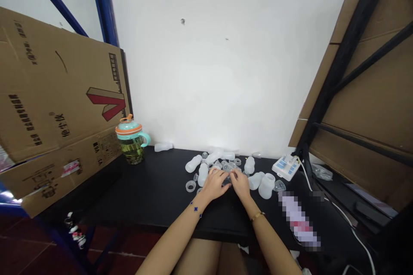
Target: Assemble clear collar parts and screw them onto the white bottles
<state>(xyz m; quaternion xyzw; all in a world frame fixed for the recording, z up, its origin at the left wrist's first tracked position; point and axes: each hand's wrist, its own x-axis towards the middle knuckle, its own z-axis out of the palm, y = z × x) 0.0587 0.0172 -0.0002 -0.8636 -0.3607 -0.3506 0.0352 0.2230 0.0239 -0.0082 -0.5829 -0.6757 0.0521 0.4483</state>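
Small frosted baby bottles (266, 186) lie and stand in a loose pile on the black table, with clear plastic rings (190, 186) and dome-shaped clear caps (279, 186) among them. My left hand (214, 184) reaches over the middle of the pile, fingers stretched forward and thumb apart, touching the clear parts. Close beside it, my right hand (240, 183) has its fingers curled together at the same clear parts. What lies between those fingertips is too small and covered to make out. Another bottle (203, 174) lies just left of my left hand.
A lidded jug (130, 144) of greenish liquid stands at the left by a large cardboard box (64, 94). To the right are a white power strip (286, 166), its cable (350, 221) and a blurred-out lilac item (298, 219). A white wall (209, 73) rises behind.
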